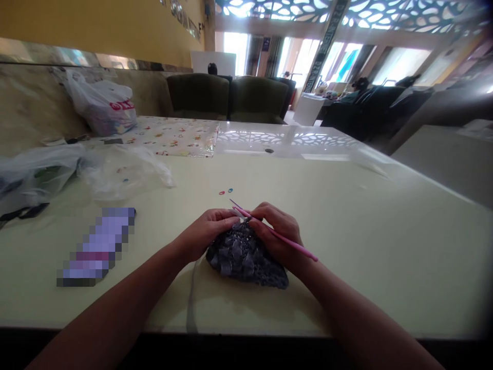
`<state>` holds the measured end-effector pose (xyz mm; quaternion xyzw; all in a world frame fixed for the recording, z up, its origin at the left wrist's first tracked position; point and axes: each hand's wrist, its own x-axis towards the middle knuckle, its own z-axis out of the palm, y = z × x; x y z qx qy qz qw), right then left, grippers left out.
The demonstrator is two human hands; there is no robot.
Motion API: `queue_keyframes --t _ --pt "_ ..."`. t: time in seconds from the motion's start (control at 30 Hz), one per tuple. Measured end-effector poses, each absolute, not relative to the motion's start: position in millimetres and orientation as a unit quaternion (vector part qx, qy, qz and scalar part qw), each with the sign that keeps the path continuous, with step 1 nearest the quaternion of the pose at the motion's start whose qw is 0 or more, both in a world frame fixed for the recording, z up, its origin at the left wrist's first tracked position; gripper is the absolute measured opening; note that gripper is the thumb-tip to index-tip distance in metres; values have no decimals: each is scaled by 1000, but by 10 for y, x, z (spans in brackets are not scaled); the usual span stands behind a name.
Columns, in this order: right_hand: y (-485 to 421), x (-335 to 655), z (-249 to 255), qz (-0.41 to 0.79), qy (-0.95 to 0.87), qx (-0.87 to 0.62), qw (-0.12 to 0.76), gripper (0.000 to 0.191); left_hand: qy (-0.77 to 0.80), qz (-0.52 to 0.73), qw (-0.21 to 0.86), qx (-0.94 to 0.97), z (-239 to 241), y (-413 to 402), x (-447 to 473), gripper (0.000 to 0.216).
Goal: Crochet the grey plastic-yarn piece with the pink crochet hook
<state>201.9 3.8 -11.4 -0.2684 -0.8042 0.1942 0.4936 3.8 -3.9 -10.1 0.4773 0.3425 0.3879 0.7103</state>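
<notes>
A dark grey crochet piece (241, 254) with raised, ruffled stitches rests on the table in front of me. My left hand (215, 226) pinches its upper left edge between thumb and fingers. On the other side, my right hand (277, 226) is closed around a pink crochet hook (295, 244), whose handle sticks out to the lower right and whose tip points to the upper left. The right thumb also presses on the top of the piece. A strand of grey yarn (191, 303) runs from the left side of the work down to the table's front edge.
Two small stitch markers, one red (222, 192) and one blue (230, 190), lie beyond my hands. To the left are a pixelated oblong object (96, 246) and crumpled clear plastic bags (123, 172). A filled white bag (106, 105) stands near the wall; dark armchairs (258, 97) are behind the table.
</notes>
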Motion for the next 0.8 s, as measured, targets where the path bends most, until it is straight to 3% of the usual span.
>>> queue_keyframes --t 0.3,0.53,0.8 --pt "143 2112 -28 354 -788 -207 459 14 347 352 670 553 4 -12 -97 40" --pt "211 2222 52 381 -824 -200 370 21 361 338 638 590 70 15 -191 19" --pt "87 2070 19 330 -801 -242 437 21 380 414 619 548 -36 24 -49 31"
